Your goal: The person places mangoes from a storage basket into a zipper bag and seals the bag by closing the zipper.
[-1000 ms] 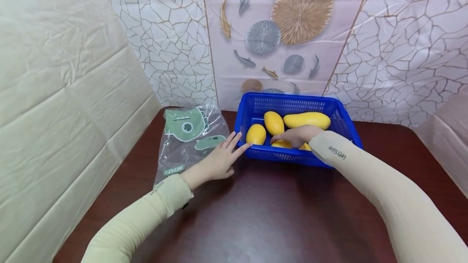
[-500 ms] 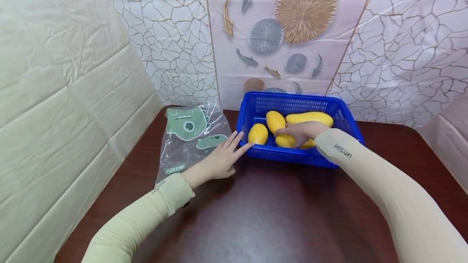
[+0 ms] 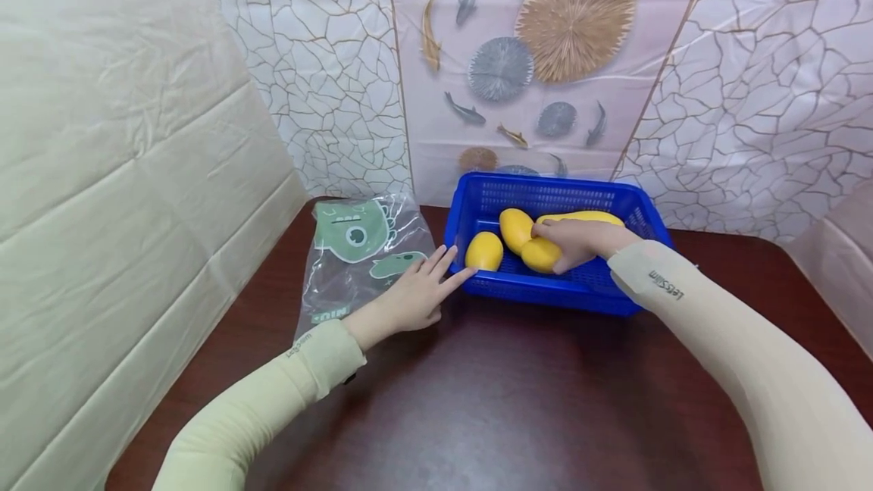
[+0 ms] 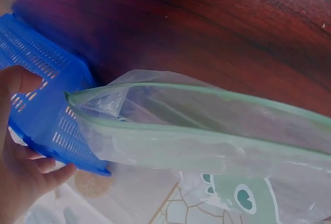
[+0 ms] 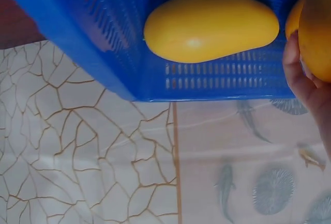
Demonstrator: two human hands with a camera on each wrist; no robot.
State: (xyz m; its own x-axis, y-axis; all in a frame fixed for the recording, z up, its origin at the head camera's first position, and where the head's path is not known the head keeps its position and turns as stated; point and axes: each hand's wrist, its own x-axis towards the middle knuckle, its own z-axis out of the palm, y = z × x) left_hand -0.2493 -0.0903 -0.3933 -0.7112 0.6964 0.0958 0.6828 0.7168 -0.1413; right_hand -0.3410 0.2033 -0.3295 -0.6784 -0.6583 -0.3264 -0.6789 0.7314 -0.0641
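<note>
Within the blue basket [image 3: 546, 282], the right hand [image 3: 581, 239] clamps its fingers on a yellow fruit [image 3: 541, 256], another fruit [image 3: 484, 251] at its nine o'clock. The left hand [image 3: 414, 294], fingers apart, touches the basket at eight o'clock; on the counter [image 3: 511, 400], a clear bag [image 3: 348, 271] lies at nine.

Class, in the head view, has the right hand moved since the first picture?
Yes: against the blue basket, the right hand has shifted rightward and slightly up in the picture.
</note>
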